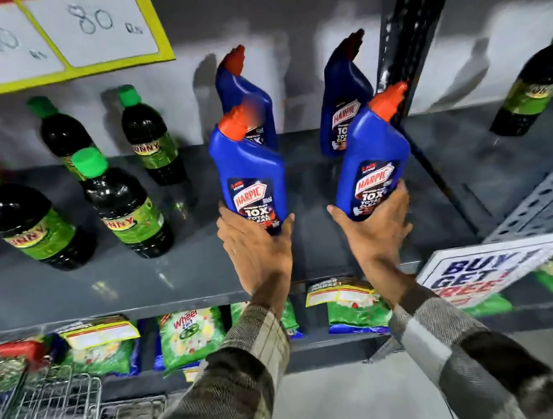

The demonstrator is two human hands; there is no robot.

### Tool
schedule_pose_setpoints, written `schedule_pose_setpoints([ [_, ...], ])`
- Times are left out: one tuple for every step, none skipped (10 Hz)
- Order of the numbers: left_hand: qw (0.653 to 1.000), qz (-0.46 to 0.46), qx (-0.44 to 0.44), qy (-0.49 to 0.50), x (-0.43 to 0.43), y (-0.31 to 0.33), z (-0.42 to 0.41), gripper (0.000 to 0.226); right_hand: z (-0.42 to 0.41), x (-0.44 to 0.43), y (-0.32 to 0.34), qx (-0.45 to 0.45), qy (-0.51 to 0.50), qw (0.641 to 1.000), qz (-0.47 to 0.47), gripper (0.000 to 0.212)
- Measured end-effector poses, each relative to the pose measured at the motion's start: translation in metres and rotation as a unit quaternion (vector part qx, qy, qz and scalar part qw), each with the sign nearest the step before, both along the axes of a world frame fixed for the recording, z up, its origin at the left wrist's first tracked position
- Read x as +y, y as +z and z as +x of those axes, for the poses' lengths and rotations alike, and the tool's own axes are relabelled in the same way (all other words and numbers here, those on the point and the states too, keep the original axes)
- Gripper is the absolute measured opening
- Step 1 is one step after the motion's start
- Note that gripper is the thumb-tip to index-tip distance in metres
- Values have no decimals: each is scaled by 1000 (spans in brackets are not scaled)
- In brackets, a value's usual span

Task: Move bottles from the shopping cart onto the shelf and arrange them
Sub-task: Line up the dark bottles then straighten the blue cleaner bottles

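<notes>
- 2 blue Harpic bottles: left bottle [249, 174] and right bottle [371, 160], mid-shelf [70, 288], in front of 2 more.
- Left hand [255, 246] and right hand [374, 229] each wrapped round a base.
- Risk: right one's cap looks very close to the upright post [419, 20], could tip.

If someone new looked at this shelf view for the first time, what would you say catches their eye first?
Most likely the two bright blue Harpic bottles with orange caps at centre, one gripped at its base by the left hand and one by the right hand, over the grey shelf. Two more blue bottles stand behind them. Next, the dark green-capped bottles on the left and the yellow-framed price signs above.
</notes>
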State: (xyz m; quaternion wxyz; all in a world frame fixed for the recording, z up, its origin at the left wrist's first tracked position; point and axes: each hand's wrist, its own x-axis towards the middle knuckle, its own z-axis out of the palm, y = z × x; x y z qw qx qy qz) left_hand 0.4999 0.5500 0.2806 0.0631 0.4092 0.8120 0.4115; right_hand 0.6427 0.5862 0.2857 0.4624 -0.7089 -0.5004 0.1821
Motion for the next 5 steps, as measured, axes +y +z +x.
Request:
schedule_pose_setpoints([
  [1000,-7,-2,-11,2,0,-2,122,-1,1,1,0,5,1000,-8,118],
  [1000,-12,19,-7,1,0,-2,122,-2,0,2,-13,6,1000,-14,118],
  [999,-29,32,4,0,3,-1,121,-2,0,3,-21,6,1000,-11,116],
  [999,-30,36,0,-1,3,-1,120,-2,-3,3,-30,7,999,-14,116],
  [1000,-23,11,-11,-4,8,1,127,1,-2,8,-28,17,999,-38,119],
])
